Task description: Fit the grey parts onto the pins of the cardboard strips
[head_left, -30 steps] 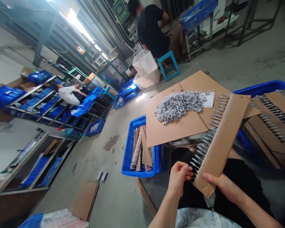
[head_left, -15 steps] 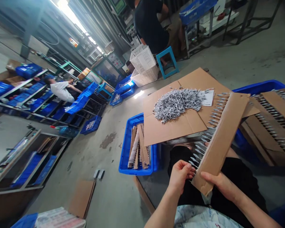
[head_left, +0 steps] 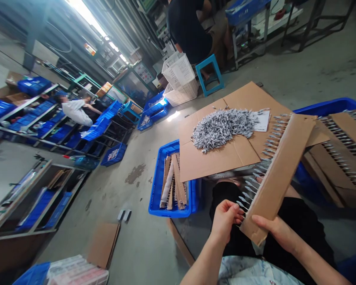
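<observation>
A long cardboard strip slants across my lap, with a row of small grey leaf-shaped pieces on thin pins sticking out of its left edge. My right hand grips the strip near its lower end, thumb on top and fingers hidden beneath. At the lowest pieces on that edge, my left hand is closed in a pinch. What sits between its fingertips is mostly covered, likely one of the pinned pieces. Beyond the strip, a heap of loose grey pieces lies on a cardboard sheet.
A blue crate holding more cardboard strips stands left of the sheet. Another blue crate at right is stacked with filled strips. Further off are white baskets, a blue stool, and two seated people.
The view has shifted slightly. Both hands keep almost the same place on the cardboard strip, with no clear change in grip.
</observation>
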`<state>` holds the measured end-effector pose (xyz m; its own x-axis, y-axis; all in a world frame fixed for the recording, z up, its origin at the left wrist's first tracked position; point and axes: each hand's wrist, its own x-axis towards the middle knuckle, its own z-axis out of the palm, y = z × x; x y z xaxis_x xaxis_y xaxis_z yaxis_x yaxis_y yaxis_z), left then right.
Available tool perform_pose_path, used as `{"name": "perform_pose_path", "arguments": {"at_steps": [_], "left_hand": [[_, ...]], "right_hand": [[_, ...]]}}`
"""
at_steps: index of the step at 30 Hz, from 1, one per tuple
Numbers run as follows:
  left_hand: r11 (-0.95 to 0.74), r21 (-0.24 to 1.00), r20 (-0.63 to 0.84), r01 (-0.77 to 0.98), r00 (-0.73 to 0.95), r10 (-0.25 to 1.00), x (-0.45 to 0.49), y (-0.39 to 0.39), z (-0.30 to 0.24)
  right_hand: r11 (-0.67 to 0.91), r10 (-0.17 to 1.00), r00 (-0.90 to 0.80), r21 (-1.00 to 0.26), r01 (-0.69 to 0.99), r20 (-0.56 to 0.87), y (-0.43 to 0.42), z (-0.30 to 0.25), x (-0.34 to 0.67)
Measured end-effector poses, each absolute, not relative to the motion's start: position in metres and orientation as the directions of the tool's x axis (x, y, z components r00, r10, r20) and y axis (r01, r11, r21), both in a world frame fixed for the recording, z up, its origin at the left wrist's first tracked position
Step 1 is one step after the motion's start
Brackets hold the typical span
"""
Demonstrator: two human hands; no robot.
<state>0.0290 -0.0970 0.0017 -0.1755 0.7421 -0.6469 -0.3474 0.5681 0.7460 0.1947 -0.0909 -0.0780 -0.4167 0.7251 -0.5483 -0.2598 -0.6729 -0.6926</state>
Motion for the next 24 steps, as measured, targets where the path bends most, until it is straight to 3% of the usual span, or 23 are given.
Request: {"name": "perform_pose_path", "arguments": {"at_steps": [13, 24], "left_hand": [[0.607, 0.767, -0.64, -0.207, -0.172, 0.749, 0.041, -0.096, 0.004], [0.552, 0.809, -0.587, -0.205, -0.232, 0.775, 0.038, -0.088, 0.0]], "right_hand": [[-0.689, 0.72, -0.392, -0.661, -0.298, -0.573, -0.093, -0.074, 0.196], [-0.711, 0.702, -0.379, -0.629, -0.316, -0.603, -0.079, -0.045, 0.182]]}}
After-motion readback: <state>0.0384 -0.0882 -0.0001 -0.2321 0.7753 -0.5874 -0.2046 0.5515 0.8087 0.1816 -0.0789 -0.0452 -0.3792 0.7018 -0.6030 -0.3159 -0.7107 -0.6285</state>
